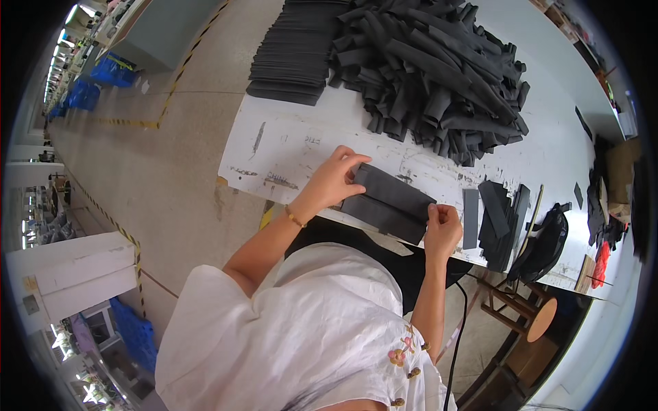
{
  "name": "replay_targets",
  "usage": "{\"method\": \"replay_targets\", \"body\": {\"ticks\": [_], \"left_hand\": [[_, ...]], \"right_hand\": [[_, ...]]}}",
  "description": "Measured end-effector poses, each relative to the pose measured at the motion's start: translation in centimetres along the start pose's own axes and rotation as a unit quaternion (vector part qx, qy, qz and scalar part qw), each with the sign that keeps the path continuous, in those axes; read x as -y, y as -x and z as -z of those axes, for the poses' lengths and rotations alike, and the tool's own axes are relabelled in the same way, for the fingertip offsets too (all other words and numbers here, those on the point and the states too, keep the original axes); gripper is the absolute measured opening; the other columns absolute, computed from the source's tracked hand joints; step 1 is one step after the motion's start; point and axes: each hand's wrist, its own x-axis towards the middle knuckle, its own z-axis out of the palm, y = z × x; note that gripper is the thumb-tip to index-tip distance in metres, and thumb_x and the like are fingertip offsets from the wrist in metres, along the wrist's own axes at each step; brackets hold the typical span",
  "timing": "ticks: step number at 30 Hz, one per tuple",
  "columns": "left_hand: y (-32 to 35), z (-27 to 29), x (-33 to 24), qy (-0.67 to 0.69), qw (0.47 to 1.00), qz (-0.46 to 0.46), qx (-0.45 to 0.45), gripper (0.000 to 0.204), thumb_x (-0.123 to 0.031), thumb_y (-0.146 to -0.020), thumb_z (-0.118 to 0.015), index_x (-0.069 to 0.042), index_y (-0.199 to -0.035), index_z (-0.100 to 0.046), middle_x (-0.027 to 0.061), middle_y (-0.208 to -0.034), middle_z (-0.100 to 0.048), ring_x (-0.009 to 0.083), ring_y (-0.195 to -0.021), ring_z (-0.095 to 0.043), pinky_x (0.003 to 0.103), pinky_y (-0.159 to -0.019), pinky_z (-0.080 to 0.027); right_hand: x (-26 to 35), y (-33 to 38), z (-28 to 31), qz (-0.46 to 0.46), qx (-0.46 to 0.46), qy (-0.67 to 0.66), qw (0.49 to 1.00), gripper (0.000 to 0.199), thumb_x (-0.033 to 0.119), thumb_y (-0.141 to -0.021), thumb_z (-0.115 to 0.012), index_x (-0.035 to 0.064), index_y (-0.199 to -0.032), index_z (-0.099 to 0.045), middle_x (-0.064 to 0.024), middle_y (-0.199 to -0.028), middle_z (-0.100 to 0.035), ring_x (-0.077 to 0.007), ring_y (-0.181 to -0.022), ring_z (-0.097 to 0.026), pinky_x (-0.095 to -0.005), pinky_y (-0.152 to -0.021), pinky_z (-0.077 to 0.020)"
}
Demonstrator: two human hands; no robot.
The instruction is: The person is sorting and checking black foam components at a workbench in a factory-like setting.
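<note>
A dark grey folded fabric piece [392, 210] lies at the near edge of the white table [257, 147], with a lengthwise fold or seam along its middle. My left hand [336, 179] grips its left end between thumb and fingers. At the opposite end, my right hand [444, 229] pinches the upper right corner, fingers curled in. Just right of that hand lie a narrow grey strip [470, 219] and a small stack of dark strips [504, 222].
Across the far side sit a neat stack of dark fabric pieces [291, 61] and a loose heap of similar pieces [439, 75]. A black bag [545, 240] rests to the right, above a wooden stool [541, 318]. Yellow-black tape [164, 113] marks the floor at left.
</note>
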Motion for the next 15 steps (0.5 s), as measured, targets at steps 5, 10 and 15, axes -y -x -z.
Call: {"method": "replay_targets", "body": {"ticks": [5,10,15], "left_hand": [[-0.7,0.9,-1.7,-0.119,0.99,-0.04,0.056,0.055,-0.011,-0.07,-0.08,-0.016,-0.122,-0.063,0.0064,-0.116,-0.051,0.024,-0.087,-0.06,0.035,-0.084,-0.05],[-2.9,0.8,-0.2,-0.295,0.909,-0.289,0.05,0.051,-0.016,-0.072,-0.078,-0.017,-0.121,-0.065,0.0048,-0.11,-0.057,0.0225,-0.095,-0.058,0.034,-0.089,-0.045],[-4.1,0.2,-0.8,-0.302,0.91,-0.245,0.141,0.045,-0.016,-0.075,-0.076,-0.013,-0.119,-0.066,0.004,-0.105,-0.06,0.0228,-0.1,-0.057,0.035,-0.092,-0.043]], "right_hand": [[0.4,-0.3,-0.6,-0.037,0.007,-0.047,0.998,0.019,0.016,-0.087,-0.069,-0.0023,-0.083,-0.066,-0.0077,-0.064,-0.064,-0.0128,-0.056,-0.059,-0.0283,-0.054,-0.0448],[0.6,-0.6,-0.5,-0.055,0.012,-0.062,0.996,0.02,0.016,-0.086,-0.069,-0.0027,-0.083,-0.066,-0.0075,-0.062,-0.064,-0.0111,-0.05,-0.056,-0.0279,-0.05,-0.0425],[0.0,-0.9,-0.4,-0.079,0.018,-0.088,0.993,0.02,0.017,-0.086,-0.069,-0.0024,-0.082,-0.066,-0.0065,-0.062,-0.063,-0.01,-0.049,-0.055,-0.0268,-0.048,-0.0419]]}}
